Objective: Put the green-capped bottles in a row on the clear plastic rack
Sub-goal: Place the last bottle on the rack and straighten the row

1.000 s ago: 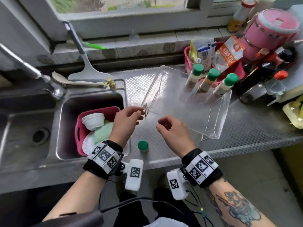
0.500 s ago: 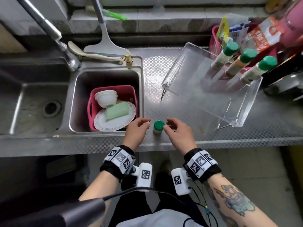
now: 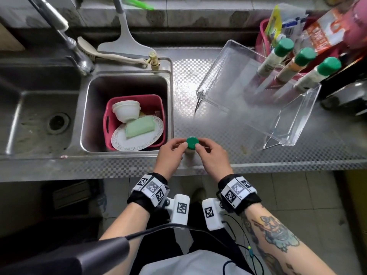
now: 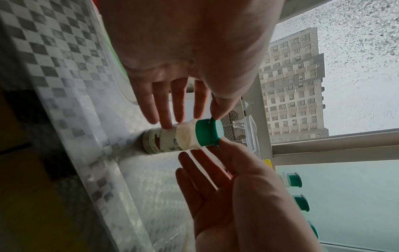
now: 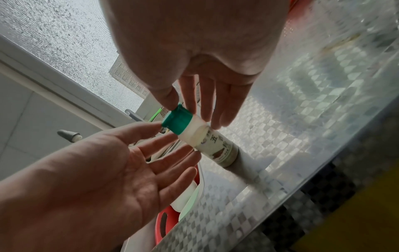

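A steel counter (image 3: 208,124) with a checkered embossed surface runs across the room, and everything else sits around it. Set into its left part is a small sink basin (image 3: 95,108); left of that lies a wider, shallow basin with a round drain (image 3: 59,121). A chrome tap (image 3: 65,36) slants over the basins from the back. Behind the counter runs a tiled ledge (image 3: 178,14), stained along its joints. Above the ledge is a window (image 4: 345,68) with a pale frame, giving grey daylight and a view of a tall apartment block (image 4: 295,85). Below the counter's front edge the floor (image 3: 288,195) is laid with grey-beige tiles.
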Available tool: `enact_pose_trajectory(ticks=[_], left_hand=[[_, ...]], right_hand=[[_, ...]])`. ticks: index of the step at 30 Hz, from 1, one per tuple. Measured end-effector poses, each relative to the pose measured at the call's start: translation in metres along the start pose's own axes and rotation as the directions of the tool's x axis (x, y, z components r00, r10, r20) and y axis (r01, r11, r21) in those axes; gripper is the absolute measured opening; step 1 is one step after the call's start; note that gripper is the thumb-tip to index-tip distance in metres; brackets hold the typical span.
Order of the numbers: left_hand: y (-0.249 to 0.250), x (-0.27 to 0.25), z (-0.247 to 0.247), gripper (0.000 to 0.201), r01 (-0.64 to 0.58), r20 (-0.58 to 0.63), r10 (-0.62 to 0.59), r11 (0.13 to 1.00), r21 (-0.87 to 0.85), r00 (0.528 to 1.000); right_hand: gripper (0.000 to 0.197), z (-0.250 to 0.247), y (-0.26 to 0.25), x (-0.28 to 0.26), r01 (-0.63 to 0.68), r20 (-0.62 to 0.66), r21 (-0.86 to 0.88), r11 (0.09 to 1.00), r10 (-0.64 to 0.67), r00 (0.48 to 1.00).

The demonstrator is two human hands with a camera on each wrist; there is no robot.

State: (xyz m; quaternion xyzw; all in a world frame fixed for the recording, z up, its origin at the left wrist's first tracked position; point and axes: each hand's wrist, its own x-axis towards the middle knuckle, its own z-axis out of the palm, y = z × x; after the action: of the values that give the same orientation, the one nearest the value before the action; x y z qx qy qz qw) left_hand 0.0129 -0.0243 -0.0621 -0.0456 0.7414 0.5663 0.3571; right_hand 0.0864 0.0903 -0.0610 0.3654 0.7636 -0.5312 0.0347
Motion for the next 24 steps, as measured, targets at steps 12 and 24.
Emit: enact_pose_trajectory(ticks=[12, 24], left_hand=[[0.022, -0.009, -0.002, 0.017, -0.074, -0.022, 0.074, 0.997, 0.003, 0.997], [0.123, -0.010, 0.019, 0.010, -0.351, -0.012, 0.351, 0.936, 0.024, 0.936]], right_hand=[[0.030, -0.007, -0.023, -0.002, 0.061, -0.008, 0.048, 0.997, -0.061, 0.998], [0.024, -0.074, -0.094, 0.008, 0.292, -0.233, 0.172, 0.941, -0.249, 0.940]])
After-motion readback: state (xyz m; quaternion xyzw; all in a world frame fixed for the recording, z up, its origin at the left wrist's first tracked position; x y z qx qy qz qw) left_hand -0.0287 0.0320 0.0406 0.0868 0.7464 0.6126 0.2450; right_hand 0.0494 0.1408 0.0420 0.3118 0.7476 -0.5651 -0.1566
